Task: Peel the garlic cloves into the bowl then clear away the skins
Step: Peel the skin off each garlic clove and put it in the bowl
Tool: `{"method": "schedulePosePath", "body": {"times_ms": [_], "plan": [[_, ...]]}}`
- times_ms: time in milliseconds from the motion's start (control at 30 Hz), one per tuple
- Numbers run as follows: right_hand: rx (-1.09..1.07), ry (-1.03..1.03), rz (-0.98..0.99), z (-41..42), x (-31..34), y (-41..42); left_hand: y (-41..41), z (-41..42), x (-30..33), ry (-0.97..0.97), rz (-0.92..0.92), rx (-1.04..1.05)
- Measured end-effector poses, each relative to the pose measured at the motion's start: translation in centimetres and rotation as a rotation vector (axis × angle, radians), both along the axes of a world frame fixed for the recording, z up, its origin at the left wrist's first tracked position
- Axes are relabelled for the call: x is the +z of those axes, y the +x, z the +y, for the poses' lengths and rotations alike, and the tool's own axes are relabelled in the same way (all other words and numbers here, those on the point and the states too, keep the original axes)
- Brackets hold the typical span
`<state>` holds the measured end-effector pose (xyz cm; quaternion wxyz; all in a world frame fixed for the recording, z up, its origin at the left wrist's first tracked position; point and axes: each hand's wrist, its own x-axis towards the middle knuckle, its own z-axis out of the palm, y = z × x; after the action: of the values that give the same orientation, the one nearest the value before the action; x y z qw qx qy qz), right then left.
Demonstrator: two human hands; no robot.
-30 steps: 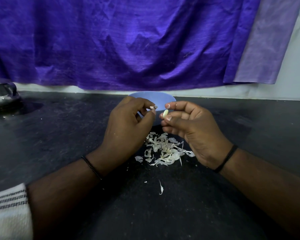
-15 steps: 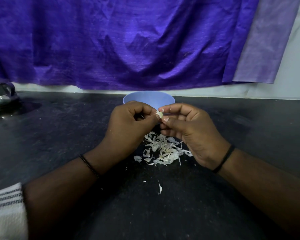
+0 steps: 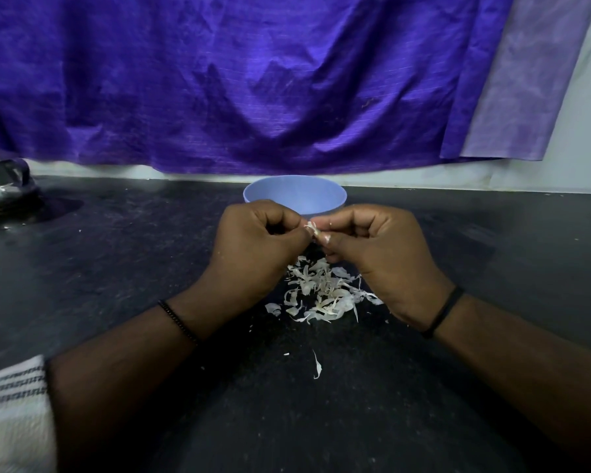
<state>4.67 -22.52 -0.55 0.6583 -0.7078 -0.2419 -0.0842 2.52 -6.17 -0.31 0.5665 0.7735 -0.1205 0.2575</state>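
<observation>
Left hand [image 3: 253, 247] is held just in front of the round pale-blue plastic bowl [image 3: 296, 194], fingers curled tight into the palm, thumb and forefinger tips pressed onto a small whitish garlic clove with loose papery skin [image 3: 313, 229]. Right hand [image 3: 379, 249] is curled likewise, its thumb and forefinger pinching the same clove from the other side. The two hands are met at the fingertips, above the black speckled stone counter [image 3: 423, 404]. A flake of skin is seen sticking up from the clove between the two thumbs.

Most of the clove is hidden by the fingertips; how much skin is left on it cannot be told. The near wall of the bowl is covered by both hands, and its contents are not visible from this angle.

A heap of pale peeled garlic skins [image 3: 321, 291] is spread on the counter directly below the hands, near the bowl's front side. A single curled sliver of skin [image 3: 317, 367] is seen apart, closer to the body.

A black beaded band [image 3: 178, 322] is worn on the left wrist, a plain black band [image 3: 442, 310] on the right. A cream sleeve with dark stripes [image 3: 11, 404] is cut off at lower left. A shiny steel vessel [image 3: 4, 189] is cut off at the left edge. A crumpled purple cloth [image 3: 253, 80] is hung behind.
</observation>
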Motion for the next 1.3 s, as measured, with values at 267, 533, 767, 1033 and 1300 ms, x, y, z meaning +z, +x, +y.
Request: {"method": "schedulePosePath", "body": {"times_ms": [267, 533, 767, 1033, 1300], "plan": [[-0.022, 0.012, 0.001, -0.1, 0.3, 0.1, -0.3, -0.2, 0.2, -0.079, 0.041, -0.027], [0.006, 0.004, 0.025, -0.1, 0.5, 0.0, -0.2, -0.3, 0.1, -0.122, 0.075, -0.044], [0.046, 0.025, 0.070, -0.2, 0.6, 0.0, -0.3, -0.6, 0.3, -0.267, 0.195, -0.113], [0.110, 0.156, 0.235, -0.5, 0.4, 0.4, -0.3, -0.4, 0.6, -0.268, 0.339, -0.050], [0.071, 0.157, 0.228, -0.6, 0.5, 0.3, 0.1, 0.5, -0.2, 0.186, 0.068, 0.212]]}}
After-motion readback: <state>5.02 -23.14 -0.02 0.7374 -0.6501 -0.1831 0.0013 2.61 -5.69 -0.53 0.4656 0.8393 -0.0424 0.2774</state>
